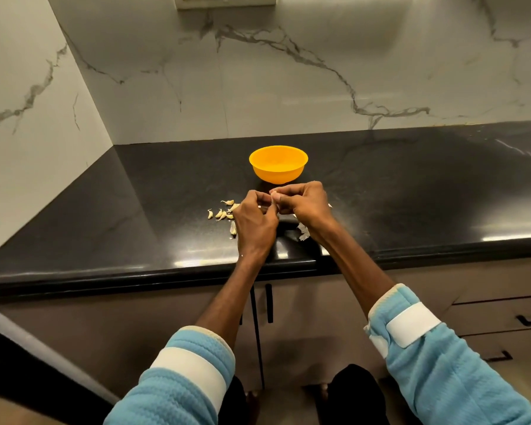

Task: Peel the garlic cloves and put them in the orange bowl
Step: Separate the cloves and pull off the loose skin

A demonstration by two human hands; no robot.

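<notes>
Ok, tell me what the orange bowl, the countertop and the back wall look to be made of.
Orange bowl: probably plastic, smooth and semi-matte; uniform bright colour, thin rim.
Countertop: polished black stone, perhaps granite; faint speckle and veins, mirror-like highlights along the front edge.
Back wall: glossy white marble or marble-look tile; grey veins, vertical joints, soft reflections.

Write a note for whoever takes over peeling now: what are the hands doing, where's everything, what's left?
The left hand and right hand both pinch one clove, in front of the orange bowl.
More cloves lie on the counter left of the hands; skins by the right wrist.
No cloves show in the bowl.
Left: finish this one, drop it in, peel the rest.
</notes>
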